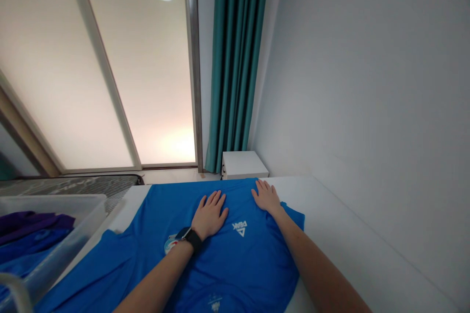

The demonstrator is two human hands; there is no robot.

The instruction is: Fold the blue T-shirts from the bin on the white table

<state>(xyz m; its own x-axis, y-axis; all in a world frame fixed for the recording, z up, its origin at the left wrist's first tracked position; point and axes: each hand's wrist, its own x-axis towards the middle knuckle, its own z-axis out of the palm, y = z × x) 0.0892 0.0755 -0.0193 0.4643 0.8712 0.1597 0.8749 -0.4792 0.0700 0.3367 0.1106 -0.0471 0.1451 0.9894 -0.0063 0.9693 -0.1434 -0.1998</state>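
A blue T-shirt point(235, 259) lies spread on a white table point(290, 188), its neckline towards me and a white "PEAK" logo on the chest. My left hand point(209, 214) rests on the middle of the shirt, palm down with fingers spread; a black watch is on that wrist and partly covers a round badge on the cloth. Farther right, my right hand point(266, 196) presses flat near the shirt's far right edge, fingers apart. Neither hand grips the cloth. The right sleeve partly shows beyond my right forearm; the other sleeve stretches to the lower left.
At the left stands a translucent plastic bin point(88, 205) with purple and blue clothes point(33, 230) inside. A small white cabinet point(244, 164) sits past the table's far edge, before a green curtain point(238, 63). A grey wall point(367, 107) borders the right side.
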